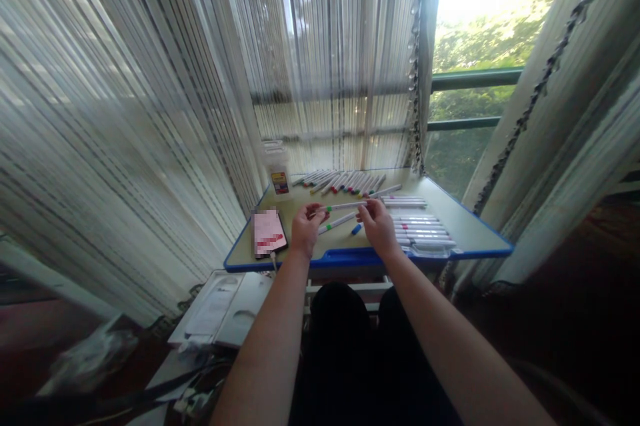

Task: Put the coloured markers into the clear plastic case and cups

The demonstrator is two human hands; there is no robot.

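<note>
A white marker with a green band is held level just above the desk, one end in each hand. My left hand is closed on its green-banded end. My right hand pinches the other end. Under it on the desk lies a second white marker with green parts. A blue marker tip shows beside my right hand, the rest of that marker hidden by the hand. To the right, several white markers lie side by side in a clear tray.
A row of markers with coloured ends spans the back of the blue-edged desk. At left stand a phone with a cable and a clear labelled case. An open white box sits lower left. Curtains hang behind.
</note>
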